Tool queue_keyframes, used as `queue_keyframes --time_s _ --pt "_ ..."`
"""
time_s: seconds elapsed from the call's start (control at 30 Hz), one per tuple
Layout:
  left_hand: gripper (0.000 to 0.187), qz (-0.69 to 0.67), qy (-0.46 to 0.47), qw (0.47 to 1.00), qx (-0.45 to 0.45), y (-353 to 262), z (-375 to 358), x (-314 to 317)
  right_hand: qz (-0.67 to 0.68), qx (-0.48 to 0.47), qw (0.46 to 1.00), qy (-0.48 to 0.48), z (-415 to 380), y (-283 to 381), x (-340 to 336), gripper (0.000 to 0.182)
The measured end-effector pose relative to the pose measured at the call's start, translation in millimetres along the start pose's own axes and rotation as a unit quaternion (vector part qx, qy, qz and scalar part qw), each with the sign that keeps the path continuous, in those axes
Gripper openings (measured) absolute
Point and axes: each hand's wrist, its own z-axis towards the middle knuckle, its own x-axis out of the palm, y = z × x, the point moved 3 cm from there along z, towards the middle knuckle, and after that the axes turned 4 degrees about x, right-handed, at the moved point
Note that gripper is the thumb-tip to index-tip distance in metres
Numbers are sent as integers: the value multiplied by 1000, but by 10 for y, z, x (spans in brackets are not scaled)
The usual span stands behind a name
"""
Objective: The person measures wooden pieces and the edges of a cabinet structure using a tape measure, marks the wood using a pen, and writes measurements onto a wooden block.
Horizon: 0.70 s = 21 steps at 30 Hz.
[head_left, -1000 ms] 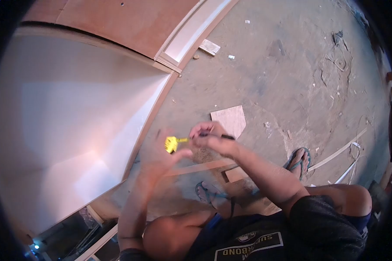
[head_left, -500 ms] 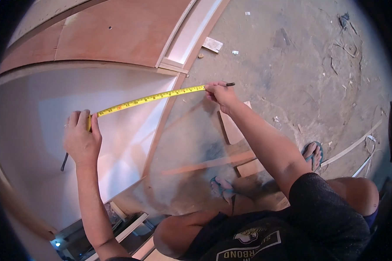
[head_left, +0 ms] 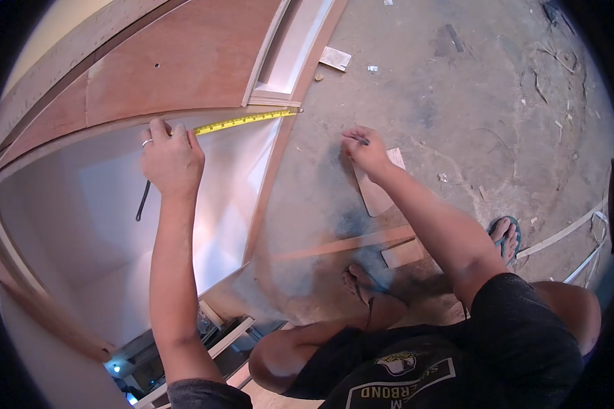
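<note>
A yellow tape measure (head_left: 245, 120) stretches from my left hand (head_left: 173, 158) to the wooden frame's outer edge near the corner. My left hand is closed around its case, which the fingers mostly hide; a dark strap hangs below. The blade's metal tip rests at or very near the light wood edging (head_left: 274, 108). My right hand (head_left: 368, 151) is closed on a dark pen (head_left: 362, 140), apart from the tape and above the floor. Under the tape lies the white-lined opening of the wooden cabinet (head_left: 116, 198), with a reddish plywood panel (head_left: 177, 54) beyond it.
Wood offcuts lie on the dusty concrete floor (head_left: 471, 129): a tapered board (head_left: 376, 194), a small block (head_left: 402, 253) and a long strip (head_left: 348, 243). A whitish scrap (head_left: 335, 58) sits near the cabinet's corner. Thin strips (head_left: 559, 230) lie at the right.
My right hand has let go of the tape's end and drawn right and slightly down. My left hand has moved up and right, bringing the tape to the frame edge.
</note>
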Motion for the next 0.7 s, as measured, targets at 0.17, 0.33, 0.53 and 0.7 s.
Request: queue_keyframes --time_s 0.17,0.33,0.53,0.7 --pt "17 -8 5 1000 -19 -86 63 136 43 46 998 -12 -169 -108 -211 20" --pt "17 4 27 999 -27 -127 70 104 49 53 997 22 -152 -62 -236 14" --pt "18 16 49 998 -46 -155 84 110 61 52 997 15 -93 -98 -282 19" --pt "19 21 39 998 -41 -87 80 144 124 23 992 14 -154 53 -261 24"
